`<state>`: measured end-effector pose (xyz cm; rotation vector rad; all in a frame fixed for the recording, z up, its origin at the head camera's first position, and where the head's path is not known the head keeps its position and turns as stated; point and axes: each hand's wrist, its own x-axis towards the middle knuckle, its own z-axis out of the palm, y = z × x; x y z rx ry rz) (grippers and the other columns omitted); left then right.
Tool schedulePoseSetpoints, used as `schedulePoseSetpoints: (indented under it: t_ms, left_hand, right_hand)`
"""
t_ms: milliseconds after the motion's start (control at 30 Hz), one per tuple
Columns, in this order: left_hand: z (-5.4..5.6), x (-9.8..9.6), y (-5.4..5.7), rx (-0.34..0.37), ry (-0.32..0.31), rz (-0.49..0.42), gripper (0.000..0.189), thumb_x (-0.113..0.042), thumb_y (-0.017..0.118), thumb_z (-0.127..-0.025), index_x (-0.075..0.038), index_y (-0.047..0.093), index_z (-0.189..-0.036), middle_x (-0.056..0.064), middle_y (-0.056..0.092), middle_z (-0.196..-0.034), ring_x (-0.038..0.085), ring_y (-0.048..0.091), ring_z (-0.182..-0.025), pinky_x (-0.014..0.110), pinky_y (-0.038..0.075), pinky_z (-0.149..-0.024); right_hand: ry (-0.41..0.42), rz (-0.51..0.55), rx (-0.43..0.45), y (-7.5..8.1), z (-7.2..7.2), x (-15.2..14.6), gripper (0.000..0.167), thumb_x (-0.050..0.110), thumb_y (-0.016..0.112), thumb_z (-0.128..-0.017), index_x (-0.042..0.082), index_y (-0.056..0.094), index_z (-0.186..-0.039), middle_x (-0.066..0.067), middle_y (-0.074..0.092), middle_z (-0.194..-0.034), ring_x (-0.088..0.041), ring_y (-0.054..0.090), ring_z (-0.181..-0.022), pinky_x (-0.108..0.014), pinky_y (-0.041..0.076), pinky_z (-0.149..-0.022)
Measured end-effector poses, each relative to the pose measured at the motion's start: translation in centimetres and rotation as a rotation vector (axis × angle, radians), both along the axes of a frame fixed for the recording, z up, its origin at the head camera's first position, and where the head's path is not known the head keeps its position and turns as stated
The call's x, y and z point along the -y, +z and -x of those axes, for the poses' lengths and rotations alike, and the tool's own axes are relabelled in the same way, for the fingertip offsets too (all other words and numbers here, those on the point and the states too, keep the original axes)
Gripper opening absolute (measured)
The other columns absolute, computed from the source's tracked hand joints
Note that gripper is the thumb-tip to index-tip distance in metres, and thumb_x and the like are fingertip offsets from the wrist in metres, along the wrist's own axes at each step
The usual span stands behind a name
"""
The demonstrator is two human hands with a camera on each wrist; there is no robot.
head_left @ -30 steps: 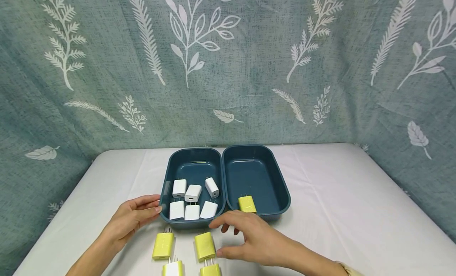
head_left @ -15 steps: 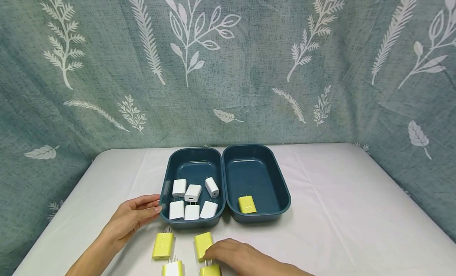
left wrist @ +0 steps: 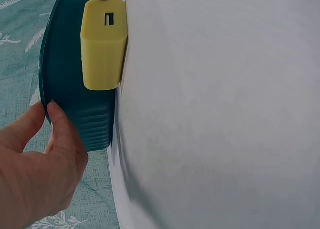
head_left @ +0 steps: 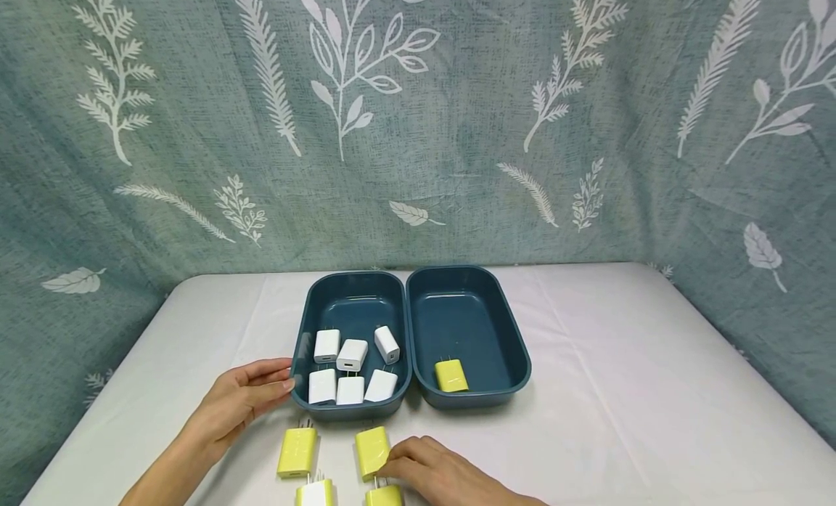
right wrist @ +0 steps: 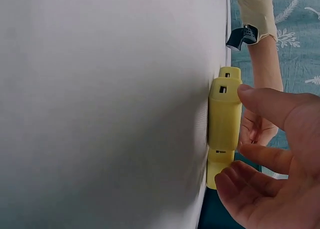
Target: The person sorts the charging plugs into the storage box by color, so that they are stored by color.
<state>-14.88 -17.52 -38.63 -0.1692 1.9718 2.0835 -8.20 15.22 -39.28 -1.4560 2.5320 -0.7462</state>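
On white cloth (head_left: 588,433), yellow chargers (head_left: 371,449), boxy, pronged

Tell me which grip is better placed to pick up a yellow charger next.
Probably the right grip: it's at a yellow charger, while the left grip holds the left bin by its rim.

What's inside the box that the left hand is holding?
Six white chargers lie in that blue box. I can't see what's underneath them, because they cover it.

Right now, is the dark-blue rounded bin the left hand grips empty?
No: six white block-shaped chargers lie inside the bin.
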Motion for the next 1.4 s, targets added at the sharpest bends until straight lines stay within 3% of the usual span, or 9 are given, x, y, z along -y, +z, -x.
schedulePoseSetpoints:
  t_ms: [133,267,633,867,967,1133,1333,1400]
  left_hand:
    - [0.0,0.0,0.0,-0.004,-0.007,-0.002,0.060,-0.004,0.071,-0.090,0.012,0.043,-0.140,0.006,0.066,-0.112,0.012,0.066,-0.099,0.027,0.055,-0.088]
    - [0.0,0.1,-0.1,-0.008,-0.017,-0.016,0.059,-0.002,0.070,-0.091,0.013,0.042,-0.141,0.006,0.066,-0.111,0.012,0.066,-0.099,0.027,0.055,-0.088]
    - [0.0,0.1,-0.2,-0.012,-0.022,-0.016,0.059,-0.003,0.070,-0.091,0.013,0.042,-0.141,0.006,0.066,-0.112,0.012,0.066,-0.099,0.028,0.055,-0.089]
    - [0.0,0.1,-0.2,-0.005,-0.013,-0.006,0.060,-0.003,0.071,-0.090,0.012,0.043,-0.141,0.006,0.066,-0.112,0.012,0.066,-0.099,0.027,0.055,-0.088]
    - [-0.1,0.1,-0.2,-0.007,-0.013,-0.005,0.060,-0.004,0.071,-0.090,0.012,0.043,-0.141,0.007,0.066,-0.113,0.011,0.066,-0.100,0.027,0.055,-0.088]
    - [-0.1,0.1,-0.2,-0.001,-0.008,0.000,0.059,-0.003,0.071,-0.090,0.012,0.044,-0.140,0.006,0.066,-0.112,0.012,0.066,-0.099,0.027,0.055,-0.088]
    - [0.0,0.1,-0.3,-0.014,-0.020,-0.007,0.060,-0.003,0.070,-0.091,0.013,0.042,-0.141,0.007,0.066,-0.112,0.011,0.066,-0.099,0.027,0.055,-0.088]
    - [0.0,0.1,-0.4,-0.009,-0.014,-0.005,0.060,-0.003,0.070,-0.091,0.012,0.042,-0.142,0.007,0.066,-0.112,0.011,0.066,-0.099,0.028,0.055,-0.088]
  right_hand:
    - [-0.025,-0.007,-0.028,-0.2,-0.2,0.0,0.042,0.041,0.062,-0.098,0.016,0.061,-0.132,0.007,0.052,-0.121,-0.005,0.048,-0.110,-0.019,0.047,-0.094]
    - [-0.051,-0.022,0.016,-0.5,-0.5,0.1,0.040,0.041,0.062,-0.098,0.016,0.062,-0.129,0.010,0.053,-0.117,-0.003,0.049,-0.107,-0.017,0.047,-0.092]
    - [-0.011,-0.006,0.042,-1.9,-0.2,0.1,0.040,0.038,0.061,-0.099,0.012,0.060,-0.129,0.010,0.061,-0.121,-0.002,0.054,-0.110,-0.020,0.048,-0.096]
    - [-0.024,0.064,0.085,-6.2,0.8,-0.5,0.047,0.048,0.058,-0.098,0.019,0.057,-0.135,0.015,0.058,-0.126,-0.002,0.053,-0.115,-0.024,0.049,-0.096]
    - [-0.027,0.109,0.106,-6.6,0.8,-0.7,0.047,0.047,0.059,-0.098,0.019,0.057,-0.135,0.015,0.057,-0.127,-0.001,0.053,-0.115,-0.024,0.049,-0.096]
    - [-0.012,0.155,0.103,-5.4,0.5,-0.9,0.041,0.041,0.061,-0.099,0.016,0.059,-0.131,0.013,0.060,-0.123,-0.001,0.054,-0.112,-0.022,0.050,-0.093]
    - [-0.024,0.171,0.216,-2.4,-0.2,-1.4,0.040,0.038,0.063,-0.098,0.015,0.059,-0.131,0.012,0.060,-0.124,0.000,0.055,-0.106,-0.022,0.051,-0.090]
    - [-0.005,0.204,0.206,-2.0,-0.1,-1.7,0.042,0.035,0.065,-0.097,0.013,0.059,-0.132,0.008,0.060,-0.125,-0.002,0.056,-0.104,-0.022,0.052,-0.086]
